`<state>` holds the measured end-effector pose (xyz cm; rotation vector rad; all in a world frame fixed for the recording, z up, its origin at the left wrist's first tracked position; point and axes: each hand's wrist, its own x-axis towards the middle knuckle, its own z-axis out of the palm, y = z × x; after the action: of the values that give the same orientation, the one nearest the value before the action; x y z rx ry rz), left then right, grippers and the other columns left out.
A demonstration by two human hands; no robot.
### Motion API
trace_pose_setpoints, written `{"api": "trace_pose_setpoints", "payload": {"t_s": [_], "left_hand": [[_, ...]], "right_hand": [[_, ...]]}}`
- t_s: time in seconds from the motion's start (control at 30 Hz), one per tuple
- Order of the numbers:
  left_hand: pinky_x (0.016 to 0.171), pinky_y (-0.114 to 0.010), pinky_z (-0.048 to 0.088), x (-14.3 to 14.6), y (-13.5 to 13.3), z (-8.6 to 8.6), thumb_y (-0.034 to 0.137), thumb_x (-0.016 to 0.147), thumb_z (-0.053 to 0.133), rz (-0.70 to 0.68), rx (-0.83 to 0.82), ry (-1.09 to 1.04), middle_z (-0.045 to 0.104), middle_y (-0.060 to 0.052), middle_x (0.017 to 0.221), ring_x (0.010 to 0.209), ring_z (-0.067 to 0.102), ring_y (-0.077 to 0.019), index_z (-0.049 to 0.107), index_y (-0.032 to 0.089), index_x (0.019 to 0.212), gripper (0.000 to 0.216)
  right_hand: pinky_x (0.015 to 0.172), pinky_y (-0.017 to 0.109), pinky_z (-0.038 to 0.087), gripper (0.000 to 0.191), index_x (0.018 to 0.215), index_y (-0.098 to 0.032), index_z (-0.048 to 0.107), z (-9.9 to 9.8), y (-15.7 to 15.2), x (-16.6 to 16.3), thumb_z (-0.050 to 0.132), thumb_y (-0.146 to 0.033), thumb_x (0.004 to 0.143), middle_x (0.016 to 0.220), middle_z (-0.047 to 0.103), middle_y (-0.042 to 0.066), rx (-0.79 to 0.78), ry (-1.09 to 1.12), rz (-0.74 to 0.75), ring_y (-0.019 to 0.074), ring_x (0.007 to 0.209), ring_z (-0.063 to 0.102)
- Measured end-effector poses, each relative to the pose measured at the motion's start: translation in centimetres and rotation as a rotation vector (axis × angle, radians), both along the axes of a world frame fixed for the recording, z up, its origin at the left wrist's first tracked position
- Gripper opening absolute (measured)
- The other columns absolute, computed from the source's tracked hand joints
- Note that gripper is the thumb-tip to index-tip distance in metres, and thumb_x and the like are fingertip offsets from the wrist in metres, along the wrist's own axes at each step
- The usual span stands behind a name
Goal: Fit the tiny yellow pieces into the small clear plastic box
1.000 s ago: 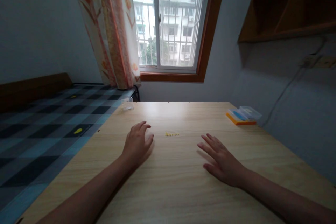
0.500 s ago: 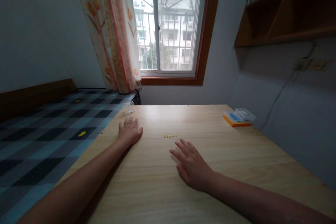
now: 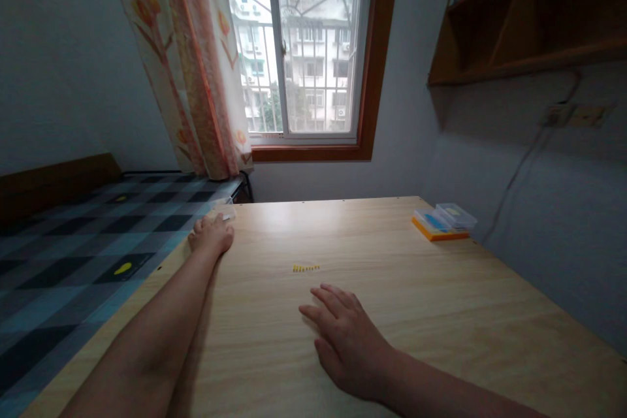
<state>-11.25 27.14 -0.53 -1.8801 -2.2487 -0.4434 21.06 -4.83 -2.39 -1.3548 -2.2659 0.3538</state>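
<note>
My left hand [image 3: 210, 236] reaches to the far left corner of the wooden table [image 3: 392, 287]. Its fingers curl against a small clear plastic container [image 3: 224, 209], which shows just past the fingertips. My right hand [image 3: 343, 333] lies flat on the table with its fingers spread, holding nothing. A short row of tiny yellow pieces [image 3: 305, 268] lies on the tabletop just beyond the right hand's fingertips and apart from them.
A flat orange and blue case with a clear box on it [image 3: 443, 221] sits at the table's far right by the wall. A bed with a checked cover [image 3: 73, 248] adjoins the left edge. A window and curtain [image 3: 196, 65] stand behind, with wooden shelves [image 3: 529, 19] above right.
My left hand has slid forward and left to the clear container and curled its fingers. My right hand has moved left, towards the yellow pieces. The view has shifted slightly.
</note>
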Motion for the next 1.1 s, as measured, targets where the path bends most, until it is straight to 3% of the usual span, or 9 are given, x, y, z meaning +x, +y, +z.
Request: {"api": "trace_pose_setpoints", "payload": {"t_s": [0.27, 0.47, 0.6, 0.7, 0.8, 0.93, 1.1], "left_hand": [[0.104, -0.054, 0.042, -0.3, 0.8, 0.0, 0.043, 0.093, 0.044, -0.012, 0.02, -0.013, 0.048, -0.027, 0.147, 0.134, 0.044, -0.0449, 0.057, 0.008, 0.14, 0.06], [0.1, -0.048, 0.044, 0.5, -1.0, 0.5, 0.031, 0.094, 0.048, -0.041, 0.058, 0.032, 0.058, -0.024, 0.133, 0.128, 0.049, -0.0398, 0.063, 0.008, 0.124, 0.04], [0.099, -0.048, 0.046, 1.2, -2.7, 0.7, 0.039, 0.099, 0.056, -0.05, 0.041, 0.021, 0.063, -0.016, 0.124, 0.121, 0.056, -0.0319, 0.064, 0.012, 0.119, 0.034], [0.099, -0.048, 0.046, 2.0, -4.5, 0.9, 0.039, 0.098, 0.057, -0.102, 0.047, 0.006, 0.066, -0.014, 0.118, 0.117, 0.058, -0.0312, 0.066, 0.013, 0.113, 0.031], [0.097, -0.047, 0.047, 3.2, -7.1, 1.1, 0.029, 0.094, 0.051, -0.203, 0.105, -0.012, 0.068, -0.017, 0.115, 0.114, 0.058, -0.0354, 0.068, 0.013, 0.11, 0.028], [0.098, -0.046, 0.047, 5.7, -11.3, 1.5, 0.025, 0.093, 0.045, -0.409, 0.214, -0.059, 0.07, -0.016, 0.107, 0.106, 0.06, -0.0332, 0.067, 0.013, 0.108, 0.029], [0.088, -0.038, 0.05, 10.4, -18.1, 2.1, 0.03, 0.096, 0.045, -0.873, 0.246, -0.11, 0.068, -0.009, 0.09, 0.091, 0.061, -0.0249, 0.065, 0.019, 0.097, 0.023]], "right_hand": [[0.125, 0.055, 0.026, 0.055, 0.145, -0.034, 0.053, -0.2, 0.3, 0.3, 0.054, -0.026, 0.091, 0.161, 0.037, 0.002, 0.0, 0.059, 0.018, 0.0262, 0.153, 0.029], [0.123, 0.053, 0.032, 0.047, 0.134, -0.031, 0.063, -0.5, 0.8, 0.7, 0.057, -0.021, 0.088, 0.156, 0.043, 0.004, 0.138, 0.12, 0.048, 0.0258, 0.149, 0.034], [0.123, 0.051, 0.033, 0.042, 0.129, -0.028, 0.068, -0.4, 1.4, 1.3, 0.056, -0.019, 0.09, 0.158, 0.04, 0.006, 0.277, 0.201, -0.022, 0.025, 0.149, 0.034], [0.123, 0.049, 0.034, 0.04, 0.128, -0.026, 0.069, -0.3, 1.8, 2.0, 0.055, -0.018, 0.091, 0.157, 0.04, 0.007, 0.328, 0.268, -0.074, 0.0233, 0.148, 0.035], [0.121, 0.047, 0.038, 0.037, 0.124, -0.025, 0.072, -0.2, 2.3, 2.9, 0.054, -0.018, 0.092, 0.152, 0.046, 0.008, 0.334, 0.329, -0.119, 0.0219, 0.144, 0.04], [0.118, 0.045, 0.041, 0.034, 0.117, -0.024, 0.075, 0.0, 3.0, 3.6, 0.053, -0.017, 0.092, 0.144, 0.053, 0.008, 0.415, 0.376, -0.126, 0.0208, 0.137, 0.046], [0.112, 0.04, 0.046, 0.031, 0.106, -0.022, 0.077, 0.8, 2.9, 4.0, 0.053, -0.013, 0.091, 0.135, 0.058, 0.009, 0.583, 0.417, -0.091, 0.0192, 0.131, 0.05]]}}
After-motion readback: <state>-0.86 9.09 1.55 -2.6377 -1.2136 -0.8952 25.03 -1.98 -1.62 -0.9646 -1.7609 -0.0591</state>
